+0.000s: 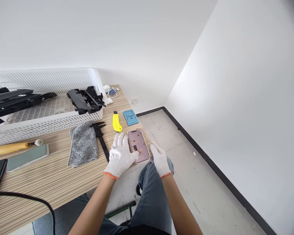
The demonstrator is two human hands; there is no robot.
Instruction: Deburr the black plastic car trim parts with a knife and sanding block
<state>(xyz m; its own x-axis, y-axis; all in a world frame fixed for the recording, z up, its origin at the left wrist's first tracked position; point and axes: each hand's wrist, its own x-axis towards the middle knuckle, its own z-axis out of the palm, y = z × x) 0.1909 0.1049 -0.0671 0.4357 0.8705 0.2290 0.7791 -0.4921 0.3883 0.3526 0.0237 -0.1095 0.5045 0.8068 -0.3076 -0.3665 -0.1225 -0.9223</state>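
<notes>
The phone (138, 142) lies flat, face up and lit, at the near right edge of the surface (61, 182). Just left of it is the left hand (121, 155), in a white glove: 4 fingers stretched out, clasping nothing, the thumb over the lower screen. Whether the thumb presses is unclear. Just right of the phone is the gloved right hand (159, 160), fingers close together; I cannot tell whether they grip anything or touch its edge.

As far as I can judge, the work in hand is at the screen: the phone is on and the thumb is in place. What is finished or left there cannot be read.

The tools near the phone lie unheld: a caliper (103, 144) to its left, a yellow knife (116, 122) beyond and left. A blue card (130, 117) lies straight beyond it, and a grey cloth (83, 145) farther left, past the caliper.

Well left of the phone and beyond it stands 1 white basket (56, 125). It holds black parts (84, 100) in 2 groups, the nearer to the phone at the basket's right end.
</notes>
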